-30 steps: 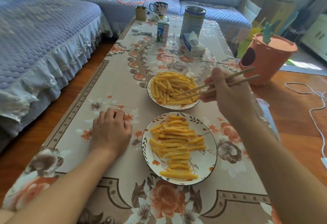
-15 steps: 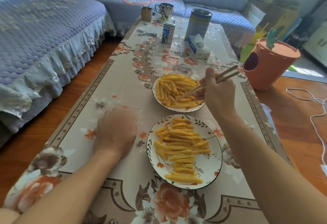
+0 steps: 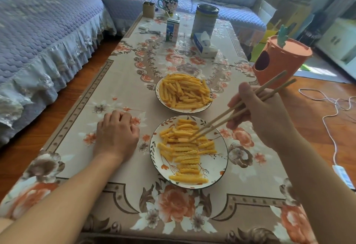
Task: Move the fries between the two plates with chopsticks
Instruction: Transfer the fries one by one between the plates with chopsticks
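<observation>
While the left hand (image 3: pixel 115 134) rests knuckles-up on the floral tablecloth (image 3: pixel 119 172), fingers curled under and holding nothing, the right hand (image 3: pixel 260 116) has swung the chopsticks (image 3: pixel 238 109) from the far plate (image 3: pixel 160 101) to the near plate (image 3: pixel 221 164). Half a second ago their tips sat among the heaped fries on the far plate; now they point down and to the left into the upper middle of the near plate's fries (image 3: pixel 185 147). The right hand grips the wooden sticks between thumb and fingers, and the tips lie close together, almost touching. A paler fry sits right at the tips; whether it is pinched between them or already lying loose cannot be told. Both plates hold crinkle-cut fries: a dense pile (image 3: pixel 184 93) on the far plate, a looser row running down the near one. That shift suggests a fry has just been carried across and is being set down, so one transfer looks nearly complete, with plenty left on the far plate. Further back stand a milk carton (image 3: pixel 172 31), a tall tin (image 3: pixel 205 22), a tissue pack (image 3: pixel 204 46) and a mug (image 3: pixel 169 5). An orange bin (image 3: pixel 277 60) stands on the floor to the right.
</observation>
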The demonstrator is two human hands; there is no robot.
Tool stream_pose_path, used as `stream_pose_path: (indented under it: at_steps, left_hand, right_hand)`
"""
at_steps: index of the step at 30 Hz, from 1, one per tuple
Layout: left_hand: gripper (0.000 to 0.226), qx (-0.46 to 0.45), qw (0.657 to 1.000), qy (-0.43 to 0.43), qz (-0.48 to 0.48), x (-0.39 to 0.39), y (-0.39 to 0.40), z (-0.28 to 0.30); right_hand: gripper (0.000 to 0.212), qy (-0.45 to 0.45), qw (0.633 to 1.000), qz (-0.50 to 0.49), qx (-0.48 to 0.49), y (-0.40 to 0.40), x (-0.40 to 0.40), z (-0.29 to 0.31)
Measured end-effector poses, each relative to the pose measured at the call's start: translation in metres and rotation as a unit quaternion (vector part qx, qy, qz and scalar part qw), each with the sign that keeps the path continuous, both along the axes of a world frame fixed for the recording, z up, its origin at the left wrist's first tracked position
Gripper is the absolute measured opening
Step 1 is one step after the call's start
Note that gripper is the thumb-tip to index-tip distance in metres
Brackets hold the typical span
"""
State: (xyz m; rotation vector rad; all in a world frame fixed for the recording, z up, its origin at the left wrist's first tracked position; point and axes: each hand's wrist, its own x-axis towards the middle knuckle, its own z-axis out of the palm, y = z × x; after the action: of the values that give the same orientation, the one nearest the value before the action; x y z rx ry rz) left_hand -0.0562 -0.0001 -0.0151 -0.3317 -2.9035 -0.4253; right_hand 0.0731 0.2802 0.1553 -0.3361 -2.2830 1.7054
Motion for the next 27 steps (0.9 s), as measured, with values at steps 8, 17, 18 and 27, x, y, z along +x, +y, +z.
stream_pose_path:
  at_steps: [8,17,18,27]
  left_hand:
    - [0.026,0.005,1.0,0.005,0.0,0.001,0.0,0.001]
    - [0.028,0.005,1.0,0.013,-0.001,-0.001,0.0,-0.001]
    - [0.03,0.003,1.0,0.014,-0.002,-0.001,-0.001,-0.001]
    - [0.037,0.004,1.0,0.007,-0.006,-0.001,-0.001,-0.002]
  right_hand:
    - [0.051,0.021,0.998,0.041,-0.04,-0.044,0.022,-0.023]
    - [0.044,0.045,0.998,-0.004,-0.05,-0.045,0.021,-0.023]
    - [0.044,0.06,0.997,-0.018,-0.045,-0.04,0.018,-0.019]
    - [0.033,0.137,0.985,-0.106,0.006,-0.016,-0.064,-0.027]
